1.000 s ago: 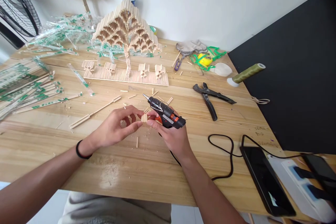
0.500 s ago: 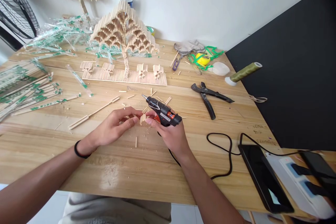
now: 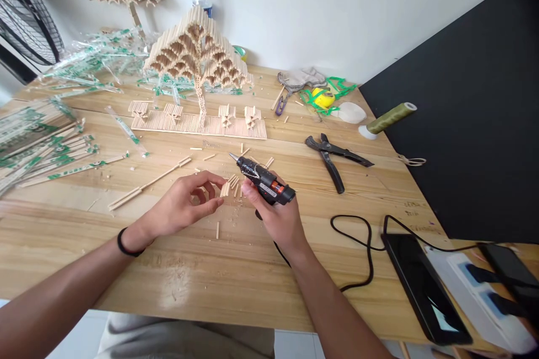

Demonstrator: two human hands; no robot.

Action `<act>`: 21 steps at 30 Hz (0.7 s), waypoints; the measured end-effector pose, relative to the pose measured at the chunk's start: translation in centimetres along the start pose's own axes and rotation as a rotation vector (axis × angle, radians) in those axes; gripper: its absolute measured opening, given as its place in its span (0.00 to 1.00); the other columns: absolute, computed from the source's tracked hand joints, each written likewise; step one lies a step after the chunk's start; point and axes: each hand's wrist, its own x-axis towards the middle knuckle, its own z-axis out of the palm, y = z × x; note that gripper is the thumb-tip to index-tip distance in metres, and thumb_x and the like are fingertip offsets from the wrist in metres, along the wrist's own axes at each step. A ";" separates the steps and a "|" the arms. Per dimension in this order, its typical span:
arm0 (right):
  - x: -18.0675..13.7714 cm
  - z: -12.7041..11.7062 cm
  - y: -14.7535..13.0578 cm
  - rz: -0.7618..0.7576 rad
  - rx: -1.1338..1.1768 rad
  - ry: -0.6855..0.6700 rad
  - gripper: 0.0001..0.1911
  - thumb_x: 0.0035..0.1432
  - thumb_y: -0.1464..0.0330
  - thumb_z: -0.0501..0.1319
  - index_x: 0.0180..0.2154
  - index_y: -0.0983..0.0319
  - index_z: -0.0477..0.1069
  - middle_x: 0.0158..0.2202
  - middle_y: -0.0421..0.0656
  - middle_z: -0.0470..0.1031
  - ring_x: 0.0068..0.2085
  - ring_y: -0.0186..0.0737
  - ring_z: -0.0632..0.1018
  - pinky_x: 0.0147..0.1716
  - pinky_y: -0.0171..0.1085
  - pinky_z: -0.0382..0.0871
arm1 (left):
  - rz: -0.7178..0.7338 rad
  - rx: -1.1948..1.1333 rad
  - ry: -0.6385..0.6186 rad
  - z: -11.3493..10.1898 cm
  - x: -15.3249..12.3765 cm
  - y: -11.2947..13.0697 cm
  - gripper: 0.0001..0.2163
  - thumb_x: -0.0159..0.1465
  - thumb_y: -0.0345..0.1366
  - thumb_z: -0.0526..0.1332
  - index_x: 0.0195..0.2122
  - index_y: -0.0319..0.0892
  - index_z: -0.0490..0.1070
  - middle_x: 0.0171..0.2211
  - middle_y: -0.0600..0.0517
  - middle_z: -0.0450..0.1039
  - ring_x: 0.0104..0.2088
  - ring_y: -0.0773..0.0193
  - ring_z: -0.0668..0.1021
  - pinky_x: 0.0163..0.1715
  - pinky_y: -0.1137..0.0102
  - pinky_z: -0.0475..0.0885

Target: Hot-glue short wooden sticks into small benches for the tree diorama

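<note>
My right hand (image 3: 280,216) is wrapped round a black hot glue gun (image 3: 265,180), whose nozzle points up and to the left. Between the thumb and fingertips of my left hand (image 3: 187,199) is a small piece of short wooden sticks joined side by side (image 3: 225,188). Several loose cut sticks (image 3: 234,184) lie just beyond it, between the two hands. One short stick (image 3: 218,230) rests on the table nearer to me. Behind the hands stands a tree-shaped model of sticks (image 3: 200,67) on a flat stick base (image 3: 189,123) with small stick-built pieces on it.
Wrapped chopsticks (image 3: 37,129) and plastic wrappers (image 3: 101,56) cover the left side. Black cutting pliers (image 3: 330,157), a yellow tape measure (image 3: 323,97) and a green roll (image 3: 391,119) lie to the right. A black cord (image 3: 370,258), phone (image 3: 425,286) and power strip (image 3: 484,297) fill the right front.
My right hand with the glue gun has shifted slightly right, its fingers leaving the small stick piece. The piece stays at my left fingertips, a little further left, and the loose sticks show more.
</note>
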 end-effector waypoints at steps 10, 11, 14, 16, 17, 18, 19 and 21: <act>0.0 -1.9 0.0 -0.015 0.096 -0.153 0.14 0.65 0.57 0.68 0.31 0.59 0.75 0.29 0.40 0.74 0.32 0.42 0.74 0.37 0.42 0.71 | -0.023 -0.164 0.106 -1.0 -0.1 -0.4 0.16 0.67 0.41 0.69 0.54 0.40 0.77 0.39 0.48 0.79 0.36 0.63 0.79 0.34 0.70 0.74; 0.0 -1.9 -0.1 -0.019 0.093 -0.181 0.14 0.64 0.57 0.68 0.32 0.59 0.76 0.29 0.40 0.73 0.32 0.42 0.73 0.36 0.42 0.70 | -0.020 -0.178 0.111 -1.1 -0.2 -0.5 0.17 0.68 0.41 0.69 0.54 0.40 0.77 0.38 0.48 0.79 0.36 0.63 0.79 0.33 0.70 0.73; 0.0 -1.9 -0.3 -0.039 0.071 -0.242 0.13 0.63 0.56 0.69 0.33 0.59 0.77 0.29 0.40 0.74 0.31 0.41 0.73 0.34 0.41 0.70 | -0.020 -0.216 0.123 -1.1 -0.2 -0.6 0.17 0.67 0.42 0.70 0.55 0.41 0.76 0.35 0.49 0.79 0.35 0.63 0.79 0.31 0.70 0.72; 0.0 -1.8 -0.3 -0.053 0.050 -0.253 0.12 0.62 0.57 0.69 0.35 0.58 0.79 0.30 0.41 0.76 0.32 0.42 0.74 0.34 0.41 0.71 | -0.019 -0.229 0.129 -1.1 -0.3 -0.6 0.17 0.67 0.42 0.70 0.54 0.41 0.77 0.37 0.48 0.80 0.35 0.62 0.80 0.31 0.70 0.72; 0.0 -1.8 -0.3 -0.060 0.039 -0.253 0.11 0.62 0.57 0.69 0.35 0.58 0.79 0.31 0.41 0.76 0.32 0.43 0.75 0.35 0.41 0.72 | -0.017 -0.233 0.132 -1.1 -0.3 -0.6 0.17 0.67 0.42 0.71 0.54 0.41 0.77 0.38 0.47 0.80 0.35 0.62 0.80 0.31 0.70 0.72; 0.0 -1.8 -0.2 -0.066 0.029 -0.253 0.11 0.62 0.57 0.69 0.36 0.58 0.80 0.31 0.41 0.77 0.33 0.43 0.75 0.35 0.41 0.73 | -0.014 -0.237 0.133 -1.1 -0.3 -0.6 0.17 0.67 0.42 0.71 0.54 0.41 0.77 0.40 0.46 0.80 0.36 0.62 0.81 0.31 0.70 0.73; 0.0 -1.8 -0.2 -0.071 0.023 -0.252 0.11 0.62 0.57 0.69 0.37 0.58 0.80 0.31 0.41 0.77 0.33 0.43 0.76 0.35 0.41 0.73 | -0.012 -0.239 0.133 -1.1 -0.3 -0.6 0.17 0.67 0.42 0.71 0.54 0.41 0.77 0.41 0.46 0.80 0.36 0.62 0.81 0.32 0.70 0.73; 0.0 -1.8 -0.1 -0.076 0.018 -0.249 0.11 0.62 0.57 0.69 0.37 0.58 0.81 0.31 0.42 0.77 0.32 0.43 0.76 0.35 0.41 0.73 | -0.008 -0.243 0.131 -1.0 -0.3 -0.6 0.17 0.66 0.42 0.71 0.53 0.41 0.77 0.42 0.45 0.81 0.36 0.62 0.81 0.32 0.70 0.73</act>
